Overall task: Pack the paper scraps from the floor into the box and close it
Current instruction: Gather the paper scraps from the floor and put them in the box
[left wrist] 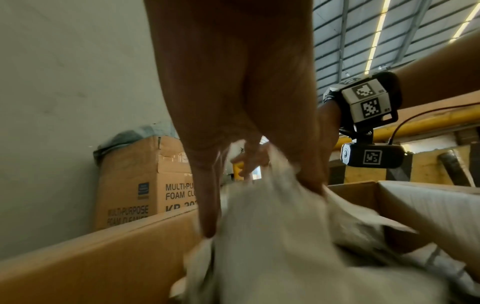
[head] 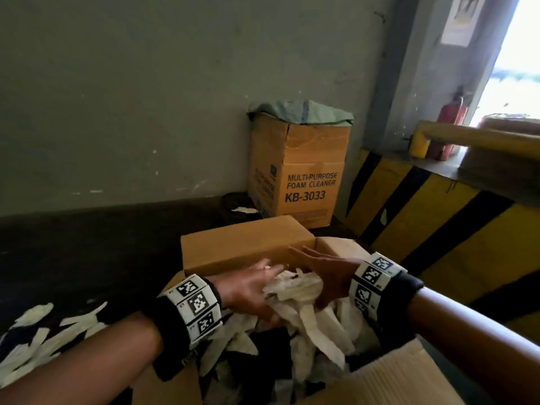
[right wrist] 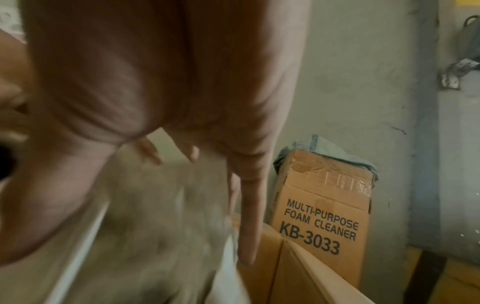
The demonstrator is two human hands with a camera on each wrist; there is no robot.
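An open cardboard box [head: 245,247] stands on the dark floor in front of me, its flaps up, with several pale paper scraps [head: 321,331] piled inside. My left hand [head: 263,290] and right hand [head: 315,273] press a bundle of paper scraps [head: 295,290] between them, just above the box opening. The fingers of both hands are straight. The left wrist view shows my left hand [left wrist: 233,102] flat against the blurred bundle [left wrist: 272,236], inside the box wall [left wrist: 103,257]. In the right wrist view, fingers [right wrist: 246,205] lie along the scraps [right wrist: 155,226]. More loose scraps [head: 38,337] lie on the floor at left.
A tall "Multi-Purpose Foam Cleaner" carton [head: 301,171] topped with green cloth stands against the grey wall behind the box. To the right runs a yellow-and-black striped kerb [head: 438,229] with a yellow rail [head: 482,138]. A red fire extinguisher [head: 451,112] stands by the doorway.
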